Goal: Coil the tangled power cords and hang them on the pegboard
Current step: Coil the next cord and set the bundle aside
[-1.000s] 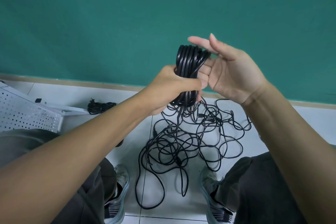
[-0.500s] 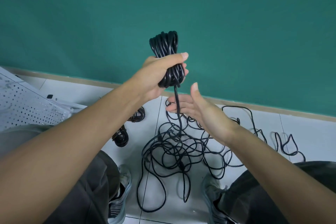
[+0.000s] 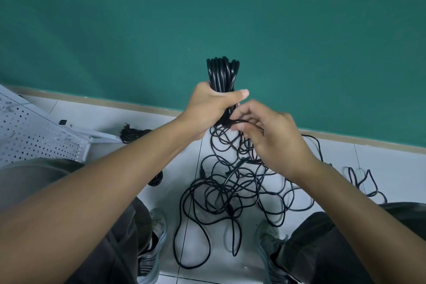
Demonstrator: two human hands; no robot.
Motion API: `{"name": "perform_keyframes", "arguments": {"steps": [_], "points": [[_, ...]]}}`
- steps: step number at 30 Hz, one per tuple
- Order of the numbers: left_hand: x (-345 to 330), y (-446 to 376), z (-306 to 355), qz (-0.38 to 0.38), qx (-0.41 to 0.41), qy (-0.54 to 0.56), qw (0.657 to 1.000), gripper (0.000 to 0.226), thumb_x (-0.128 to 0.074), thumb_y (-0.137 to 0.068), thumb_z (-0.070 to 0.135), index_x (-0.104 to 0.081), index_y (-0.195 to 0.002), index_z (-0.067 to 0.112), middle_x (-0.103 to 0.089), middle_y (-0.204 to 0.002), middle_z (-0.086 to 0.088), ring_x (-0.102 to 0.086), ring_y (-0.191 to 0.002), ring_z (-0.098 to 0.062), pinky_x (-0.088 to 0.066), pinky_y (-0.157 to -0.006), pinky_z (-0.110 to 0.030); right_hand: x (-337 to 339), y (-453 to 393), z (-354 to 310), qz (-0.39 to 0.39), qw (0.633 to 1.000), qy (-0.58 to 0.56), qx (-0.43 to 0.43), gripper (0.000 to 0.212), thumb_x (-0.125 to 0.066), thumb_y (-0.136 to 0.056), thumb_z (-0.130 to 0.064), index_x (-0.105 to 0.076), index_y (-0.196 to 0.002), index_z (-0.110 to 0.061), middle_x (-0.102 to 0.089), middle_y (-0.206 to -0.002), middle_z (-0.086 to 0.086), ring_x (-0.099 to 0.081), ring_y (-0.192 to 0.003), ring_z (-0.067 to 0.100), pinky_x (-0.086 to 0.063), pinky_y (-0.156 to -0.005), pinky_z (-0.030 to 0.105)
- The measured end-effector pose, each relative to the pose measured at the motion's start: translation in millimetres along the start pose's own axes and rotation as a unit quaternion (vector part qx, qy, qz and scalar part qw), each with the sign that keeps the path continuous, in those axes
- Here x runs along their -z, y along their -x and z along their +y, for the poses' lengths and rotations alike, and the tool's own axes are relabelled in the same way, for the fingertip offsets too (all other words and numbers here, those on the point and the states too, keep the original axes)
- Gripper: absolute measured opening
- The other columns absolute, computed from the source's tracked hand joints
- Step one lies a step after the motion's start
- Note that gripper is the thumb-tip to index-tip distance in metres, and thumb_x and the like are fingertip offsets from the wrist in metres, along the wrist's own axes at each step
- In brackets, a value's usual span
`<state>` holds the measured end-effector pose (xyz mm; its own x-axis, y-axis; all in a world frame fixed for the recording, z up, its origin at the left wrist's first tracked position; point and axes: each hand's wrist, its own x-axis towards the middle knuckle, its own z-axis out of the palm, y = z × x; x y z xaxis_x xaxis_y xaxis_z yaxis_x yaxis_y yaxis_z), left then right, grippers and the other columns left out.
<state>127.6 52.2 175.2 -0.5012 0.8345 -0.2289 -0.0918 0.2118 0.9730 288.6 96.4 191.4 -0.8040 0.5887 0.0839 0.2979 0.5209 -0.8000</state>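
Note:
My left hand [image 3: 208, 110] grips a black coiled cord bundle [image 3: 222, 74] upright in front of the green wall, its looped top sticking out above my fist. Just to its right my right hand [image 3: 268, 136] pinches a loose strand of the same cord at the bundle's lower end. Below both hands a tangled pile of black cords [image 3: 230, 187] lies on the white tiled floor between my feet. A white pegboard [image 3: 34, 136] leans at the left edge.
Two small coiled black cords [image 3: 133, 135] lie on the floor near the pegboard's base, one partly hidden by my left forearm. More loose cord [image 3: 364, 182] trails at the right. My knees and shoes frame the pile. The green wall stands close ahead.
My right hand has risen from below the bundle and closed its fingers on a strand beside my left fist. The bundle sits lower and more central in view.

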Motion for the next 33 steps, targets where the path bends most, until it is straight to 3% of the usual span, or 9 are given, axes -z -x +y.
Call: {"name": "perform_keyframes", "arguments": {"steps": [6,10,13,16,20,24,26,28,33], "points": [[0,9,8,-0.122,0.047,0.076,0.989,0.034,-0.071,-0.095,0.027,-0.06,-0.072,0.004,-0.06,-0.058,-0.005,-0.059,-0.05,-0.018,-0.049,-0.05,-0.025,10,-3,6,0.128,0.987,0.091,0.028,0.041,-0.077,-0.091,-0.037,-0.039,-0.099,-0.022,-0.065,-0.079,-0.007,-0.065,-0.066,0.014,-0.056,-0.068,0.043],[0,15,15,-0.215,0.101,0.114,0.965,0.041,-0.073,-0.074,0.043,-0.057,-0.085,0.007,-0.063,-0.063,-0.005,-0.066,-0.058,-0.019,-0.057,-0.056,-0.027,16,-7,7,0.128,0.989,0.055,-0.049,0.065,-0.07,-0.074,-0.072,-0.037,-0.096,-0.021,-0.069,-0.073,-0.003,-0.065,-0.06,0.02,-0.055,-0.064,0.046],[7,13,13,-0.274,0.115,0.114,0.948,0.063,-0.085,-0.054,0.054,-0.063,-0.088,0.005,-0.067,-0.069,-0.008,-0.07,-0.063,-0.019,-0.059,-0.059,-0.027,19,-6,7,0.124,0.989,0.018,-0.073,0.072,-0.07,-0.063,-0.078,-0.041,-0.092,-0.019,-0.069,-0.073,0.0,-0.065,-0.063,0.025,-0.055,-0.066,0.047],[13,11,13,-0.337,0.137,0.113,0.925,0.059,-0.098,-0.049,0.049,-0.074,-0.084,0.009,-0.07,-0.077,-0.01,-0.071,-0.07,-0.022,-0.061,-0.066,-0.029,20,-4,15,0.086,0.995,-0.007,-0.058,0.066,-0.071,-0.067,-0.074,-0.048,-0.09,-0.016,-0.069,-0.076,0.007,-0.063,-0.066,0.035,-0.054,-0.067,0.05],[13,12,12,-0.325,0.16,0.138,0.922,0.026,-0.091,-0.07,0.021,-0.075,-0.087,0.01,-0.071,-0.08,-0.008,-0.07,-0.069,-0.019,-0.063,-0.068,-0.03,22,-3,36,0.012,0.991,-0.083,-0.104,0.05,-0.071,-0.076,-0.06,-0.059,-0.094,-0.015,-0.068,-0.086,0.002,-0.063,-0.08,0.021,-0.053,-0.082,0.038],[22,6,21,-0.288,0.162,0.221,0.918,0.057,-0.101,-0.051,0.025,-0.068,-0.095,0.008,-0.07,-0.077,-0.004,-0.07,-0.069,-0.016,-0.061,-0.066,-0.028,19,0,48,-0.052,0.968,-0.165,-0.182,0.015,-0.07,-0.095,-0.015,-0.063,-0.102,-0.004,-0.065,-0.089,0.01,-0.064,-0.082,0.015,-0.057,-0.087,0.038],[24,4,24,-0.256,0.154,0.223,0.928,0.055,-0.103,-0.05,0.025,-0.069,-0.09,0.008,-0.07,-0.077,-0.005,-0.071,-0.069,-0.017,-0.061,-0.065,-0.028,17,1,45,-0.018,0.96,-0.197,-0.199,0.006,-0.07,-0.094,-0.004,-0.066,-0.097,0.0,-0.062,-0.086,0.014,-0.067,-0.08,0.018,-0.063,-0.076,0.035],[24,4,26,-0.224,0.135,0.192,0.946,0.033,-0.091,-0.068,0.019,-0.068,-0.088,0.007,-0.072,-0.077,-0.008,-0.073,-0.071,-0.021,-0.062,-0.065,-0.031,16,-1,39,0.049,0.953,-0.219,-0.206,0.004,-0.072,-0.092,-0.002,-0.069,-0.091,-0.005,-0.062,-0.085,0.014,-0.07,-0.074,0.021,-0.063,-0.07,0.029],[20,10,33,-0.227,0.083,0.126,0.962,0.028,-0.074,-0.075,0.013,-0.058,-0.096,0.005,-0.077,-0.101,-0.019,-0.077,-0.092,-0.035,-0.064,-0.07,-0.032,20,-9,24,0.163,0.927,-0.276,-0.196,0.009,-0.072,-0.091,0.0,-0.071,-0.089,-0.008,-0.067,-0.092,0.013,-0.073,-0.065,0.021,-0.063,-0.074,0.03]]}}
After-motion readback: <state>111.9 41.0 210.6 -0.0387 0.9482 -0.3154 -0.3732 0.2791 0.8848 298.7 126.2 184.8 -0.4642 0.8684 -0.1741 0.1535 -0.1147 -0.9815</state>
